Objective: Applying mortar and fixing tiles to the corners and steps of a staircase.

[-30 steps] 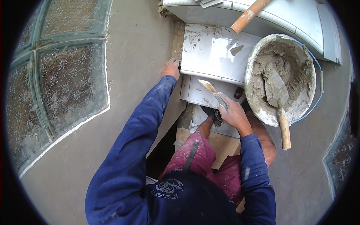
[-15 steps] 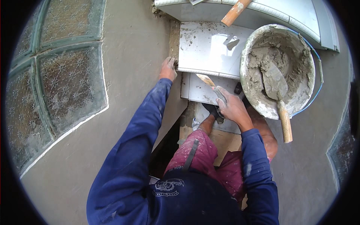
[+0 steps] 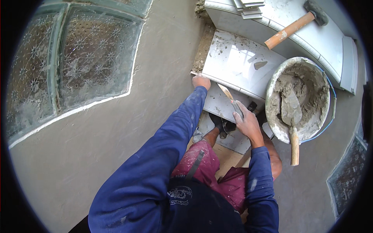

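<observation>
Knees and a dark shoe [image 3: 218, 123] sit nearest, just below the white tile [image 3: 243, 64], which I'll use as the landmark. Right hand [image 3: 245, 123] is at the tile's near edge, closed around the handle of a small pointing trowel [image 3: 230, 98], blade angled up-left over a lower tile piece [image 3: 217, 104]. Left hand [image 3: 201, 81] is at the tile's near-left corner, fingers curled and pressing on the edge; can't tell whether it actually grips anything.

Tile: stiff, glossy, mortar-smeared, so likely slippery and brittle at the corners. Moderately heavy, I'd guess. Best held by two opposite edges, not by a corner.

Room: rendered wall [image 3: 116, 147] runs tight along the tile's left, with a rough mortar-filled gap [image 3: 204, 46] between them, so no slack there. Mortar bucket [image 3: 299, 99] touches or nearly touches the tile's right edge, with a larger trowel [image 3: 292, 116] standing in it. Beyond the tile's far edge is a white step [image 3: 330, 42] carrying a rubber mallet [image 3: 297, 23] and stacked tile offcuts [image 3: 248, 7]. Only free side is the near one.
</observation>
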The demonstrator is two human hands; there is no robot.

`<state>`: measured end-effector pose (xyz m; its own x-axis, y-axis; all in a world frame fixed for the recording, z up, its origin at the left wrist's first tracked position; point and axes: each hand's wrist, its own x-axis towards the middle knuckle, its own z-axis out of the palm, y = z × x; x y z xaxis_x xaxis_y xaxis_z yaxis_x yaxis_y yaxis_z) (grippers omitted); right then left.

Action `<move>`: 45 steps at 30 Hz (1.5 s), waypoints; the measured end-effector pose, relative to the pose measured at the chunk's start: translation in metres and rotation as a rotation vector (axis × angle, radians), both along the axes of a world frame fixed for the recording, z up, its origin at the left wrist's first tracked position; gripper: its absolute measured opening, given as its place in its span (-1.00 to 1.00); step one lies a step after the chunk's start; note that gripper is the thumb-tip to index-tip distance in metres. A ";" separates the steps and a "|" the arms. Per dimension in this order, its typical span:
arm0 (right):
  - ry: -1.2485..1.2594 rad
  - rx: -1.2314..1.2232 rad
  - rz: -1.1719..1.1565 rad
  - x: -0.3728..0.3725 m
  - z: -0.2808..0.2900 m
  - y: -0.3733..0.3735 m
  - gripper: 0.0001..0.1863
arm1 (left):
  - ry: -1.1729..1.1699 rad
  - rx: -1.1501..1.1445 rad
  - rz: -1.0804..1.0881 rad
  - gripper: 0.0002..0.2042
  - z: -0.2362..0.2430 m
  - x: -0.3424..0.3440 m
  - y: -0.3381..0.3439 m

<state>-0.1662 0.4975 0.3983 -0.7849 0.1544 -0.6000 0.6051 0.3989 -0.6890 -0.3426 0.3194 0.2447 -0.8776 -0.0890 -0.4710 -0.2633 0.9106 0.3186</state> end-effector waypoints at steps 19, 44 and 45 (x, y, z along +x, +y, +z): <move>-0.004 0.005 0.051 -0.006 0.006 -0.009 -0.48 | -0.132 -0.104 -0.075 -0.51 0.051 -0.020 0.035; 0.146 -0.495 -0.646 0.072 0.159 -0.051 -0.80 | -0.217 0.625 0.279 -0.81 0.100 0.187 -0.229; 0.192 -0.493 -0.686 0.072 0.167 -0.053 -0.79 | -0.221 0.627 0.277 -0.81 0.102 0.179 -0.228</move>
